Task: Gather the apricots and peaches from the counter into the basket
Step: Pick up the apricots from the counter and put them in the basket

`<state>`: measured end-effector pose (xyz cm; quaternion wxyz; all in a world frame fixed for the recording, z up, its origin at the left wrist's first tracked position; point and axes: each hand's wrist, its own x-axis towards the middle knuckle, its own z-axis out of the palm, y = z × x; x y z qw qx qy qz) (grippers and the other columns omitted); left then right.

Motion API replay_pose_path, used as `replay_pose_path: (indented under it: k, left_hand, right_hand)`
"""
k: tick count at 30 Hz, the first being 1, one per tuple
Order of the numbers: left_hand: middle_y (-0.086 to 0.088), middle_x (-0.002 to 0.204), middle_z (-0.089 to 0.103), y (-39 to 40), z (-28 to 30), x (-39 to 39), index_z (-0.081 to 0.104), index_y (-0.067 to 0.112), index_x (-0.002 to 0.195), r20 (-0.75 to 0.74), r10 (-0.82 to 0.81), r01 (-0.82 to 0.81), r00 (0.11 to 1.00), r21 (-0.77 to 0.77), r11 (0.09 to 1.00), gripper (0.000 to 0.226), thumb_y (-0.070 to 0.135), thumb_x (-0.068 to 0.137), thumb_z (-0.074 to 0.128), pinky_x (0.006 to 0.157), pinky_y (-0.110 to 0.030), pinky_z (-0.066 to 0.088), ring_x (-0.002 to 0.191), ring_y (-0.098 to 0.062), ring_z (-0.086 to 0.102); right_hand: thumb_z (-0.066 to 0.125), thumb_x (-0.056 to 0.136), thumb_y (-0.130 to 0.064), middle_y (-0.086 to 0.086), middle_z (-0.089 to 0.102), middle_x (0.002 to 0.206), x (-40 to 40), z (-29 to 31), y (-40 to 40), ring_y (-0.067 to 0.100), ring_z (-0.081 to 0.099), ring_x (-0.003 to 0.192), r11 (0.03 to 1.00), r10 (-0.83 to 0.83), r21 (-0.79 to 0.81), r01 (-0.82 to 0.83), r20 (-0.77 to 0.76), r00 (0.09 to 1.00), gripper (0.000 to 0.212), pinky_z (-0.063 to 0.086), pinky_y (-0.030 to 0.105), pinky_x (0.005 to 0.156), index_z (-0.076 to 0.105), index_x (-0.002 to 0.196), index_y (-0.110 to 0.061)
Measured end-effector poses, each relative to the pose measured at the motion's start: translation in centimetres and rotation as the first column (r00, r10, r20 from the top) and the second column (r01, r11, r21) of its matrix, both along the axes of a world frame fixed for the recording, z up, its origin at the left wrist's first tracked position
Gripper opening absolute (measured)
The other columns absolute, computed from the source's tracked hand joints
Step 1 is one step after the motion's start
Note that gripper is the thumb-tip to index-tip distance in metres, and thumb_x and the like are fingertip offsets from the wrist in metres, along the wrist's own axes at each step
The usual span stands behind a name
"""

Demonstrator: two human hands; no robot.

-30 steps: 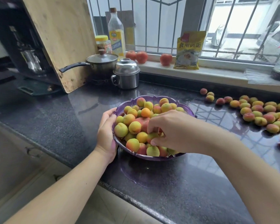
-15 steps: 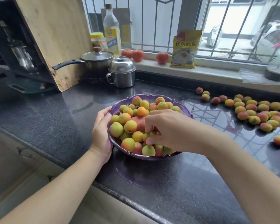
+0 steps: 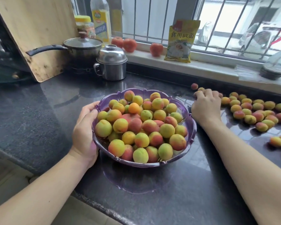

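The purple basket [image 3: 191,125] sits on the dark counter [image 3: 39,114] in front of me, heaped with apricots and peaches [image 3: 141,125]. A moment ago my right hand [image 3: 205,106] was down among that fruit; now it is out of the basket and off to the right, fingers curled over the nearest loose fruit [image 3: 253,111] at the near end of the spread. I cannot tell whether it has one gripped yet. So the last drop looks done and I am starting the next pick. My left hand [image 3: 85,127] grips the basket's left rim, as it did before, steadying it.

Plenty of fruit is left on the counter, running to the right edge of view, so I judge the job about half done. The pile is already high, and more may roll off.

Behind the basket stand a steel lidded pot [image 3: 111,64], a saucepan [image 3: 81,46] and a leaning cutting board [image 3: 37,30]; tomatoes [image 3: 128,44] and a yellow packet [image 3: 181,41] sit on the windowsill. None of it blocks my reach
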<state>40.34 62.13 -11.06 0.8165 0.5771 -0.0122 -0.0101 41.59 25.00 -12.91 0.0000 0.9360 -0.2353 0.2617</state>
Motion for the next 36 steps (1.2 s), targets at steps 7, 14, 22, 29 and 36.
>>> replay_pose_path:
  k: [7, 14, 22, 29, 36]
  left_hand:
    - [-0.018, 0.127, 0.073, -0.2, -0.2, 0.3, 0.065, 0.014, 0.126, -0.014, 0.03, -0.031, 0.999, -0.065, 0.997, 0.029, 0.016, 0.111, 0.04, 0.112, -0.055, 0.05, 0.125, -0.037, 0.066]
    - [-0.014, 0.125, 0.075, -0.1, -0.4, 0.3, 0.064, 0.014, 0.131, 0.002, 0.019, -0.019, 1.0, -0.026, 0.999, 0.032, 0.018, 0.111, 0.039, 0.111, -0.055, 0.051, 0.122, -0.033, 0.069]
    - [-0.016, 0.124, 0.074, -0.2, -0.4, 0.3, 0.064, 0.013, 0.129, 0.011, 0.014, -0.013, 1.0, -0.056, 0.998, 0.03, 0.021, 0.107, 0.045, 0.112, -0.058, 0.05, 0.122, -0.035, 0.068]
    - [-0.009, 0.115, 0.077, -0.3, -0.2, 0.3, 0.066, 0.017, 0.122, 0.022, 0.012, -0.011, 1.0, -0.041, 0.999, 0.026, 0.018, 0.109, 0.044, 0.105, -0.05, 0.056, 0.112, -0.026, 0.072]
    - [-0.008, 0.112, 0.077, -0.5, 0.1, 0.1, 0.067, 0.017, 0.119, 0.01, 0.033, -0.032, 0.999, -0.032, 0.999, 0.027, 0.014, 0.11, 0.042, 0.096, -0.04, 0.059, 0.109, -0.025, 0.072]
  right_hand:
    - [0.045, 0.092, -0.026, 0.019, 0.042, 0.14, 5.9, 0.5, -2.2, 0.043, 0.032, 0.132, 0.981, -0.022, -0.196, -0.018, -0.2, 0.98, 0.041, 0.01, 0.054, 0.121, 0.063, 0.129, -0.019]
    - [0.028, 0.095, -0.037, 0.018, 0.037, 0.145, 8.3, 1.1, -3.1, 0.045, 0.046, 0.126, 0.969, -0.101, -0.249, -0.009, -0.424, 0.9, 0.05, 0.002, 0.058, 0.122, 0.063, 0.129, -0.022]
    - [0.032, 0.097, -0.028, 0.02, 0.039, 0.142, 8.0, 1.0, -3.1, 0.042, 0.042, 0.129, 0.977, -0.032, -0.209, -0.047, -0.359, 0.933, 0.049, 0.004, 0.052, 0.124, 0.066, 0.125, -0.007]
    - [0.057, 0.092, -0.002, 0.023, 0.048, 0.126, 4.0, 1.4, -0.1, 0.043, 0.047, 0.117, 0.983, 0.161, -0.098, -0.154, 0.061, 0.985, 0.033, 0.034, 0.05, 0.111, 0.06, 0.124, -0.004]
    - [0.064, 0.098, -0.018, 0.001, 0.064, 0.112, -2.8, 7.6, 3.3, 0.019, 0.061, 0.097, 0.742, 0.209, 0.581, -0.334, 0.274, 0.939, 0.03, 0.056, 0.04, 0.087, 0.059, 0.127, -0.023]
